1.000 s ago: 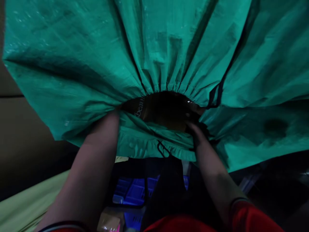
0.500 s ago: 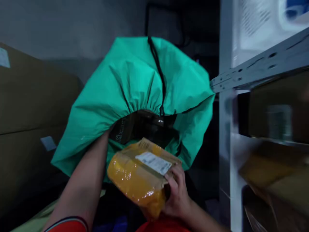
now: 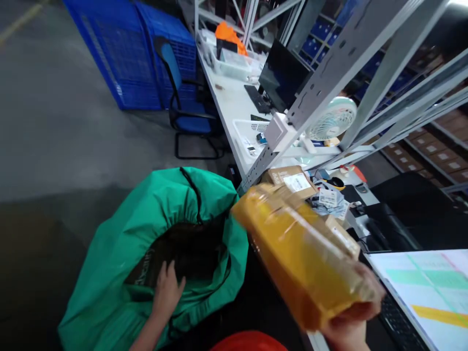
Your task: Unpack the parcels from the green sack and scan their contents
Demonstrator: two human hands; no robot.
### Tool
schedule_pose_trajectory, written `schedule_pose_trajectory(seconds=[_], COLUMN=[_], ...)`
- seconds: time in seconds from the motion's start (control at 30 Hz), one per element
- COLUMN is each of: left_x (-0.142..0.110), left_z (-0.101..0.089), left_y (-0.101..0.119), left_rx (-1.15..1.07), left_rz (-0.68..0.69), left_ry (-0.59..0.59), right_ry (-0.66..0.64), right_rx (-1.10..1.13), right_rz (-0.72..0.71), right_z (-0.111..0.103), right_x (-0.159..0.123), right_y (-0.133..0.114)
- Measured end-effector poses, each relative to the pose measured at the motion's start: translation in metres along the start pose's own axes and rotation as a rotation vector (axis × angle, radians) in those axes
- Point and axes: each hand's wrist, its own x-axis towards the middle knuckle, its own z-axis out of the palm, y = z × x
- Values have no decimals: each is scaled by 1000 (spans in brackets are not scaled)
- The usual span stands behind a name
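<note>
In the head view, a person's right hand (image 3: 353,312) is clutching a parcel (image 3: 292,248) above the desk on the right, beside the open mouth of a green sack (image 3: 109,258). The parcel is showing an amber, box-like body, its glossy tape creasing and catching pale streaks of light, with duller brown along its far right side. Its long axis is running slantwise from far left to near right: one end is pointing to the far left, toward the sack's right rim, while the other is sitting in the right hand. Motion is blurring that grip, and the exact placing of the fingers cannot be told. The left hand (image 3: 168,287) is reaching over the sack's near rim with fingers spreading apart, holding nothing; whether it is touching the sack cannot be told. Inside the sack, a dark box (image 3: 143,268) is showing pale lettering, and a black cord (image 3: 193,190) is trailing over the far rim. Beyond the parcel, a labeled cardboard box (image 3: 288,176) is lying on the desk near a fan (image 3: 334,118). A blue chair (image 3: 190,114) is standing farther off, beside blue crates (image 3: 113,58), while a brightly striped screen (image 3: 424,282) is glowing at near right.
</note>
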Motion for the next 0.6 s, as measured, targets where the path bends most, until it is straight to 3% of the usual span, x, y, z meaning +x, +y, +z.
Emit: schedule_pose_trajectory(seconds=[0.1, 0.17, 0.27, 0.33, 0.4, 0.47, 0.53, 0.6], left_x=[-32, -46, -57, -57, -52, -42, -30, -13], left_z=[6, 0, -21, -36, -45, -46, -43, -37], left_y=[10, 20, 37, 45, 45, 37, 24, 8], left_rx=[-61, -66, -59, -77, -78, -76, -70, -55], left_rz=[2, 2, -38, -87, -144, -193, -235, -274], left_ry=[-7, -10, -39, -101, -131, -153, -151, -130], right_ry=[289, 278, 14, -246, -417, -432, -419, -568], right_rx=[-368, -473, -489, -467, -439, -418, -303, -14], right_rz=[-2, 125, 375, 338, 242, 188, 102, -31], right_z=[18, 54, 122, 161, 186, 195, 198, 206], right_x=[53, 91, 131, 138, 128, 105, 67, 10], right_y=[1, 9, 27, 32, 25, 9, -9, -30])
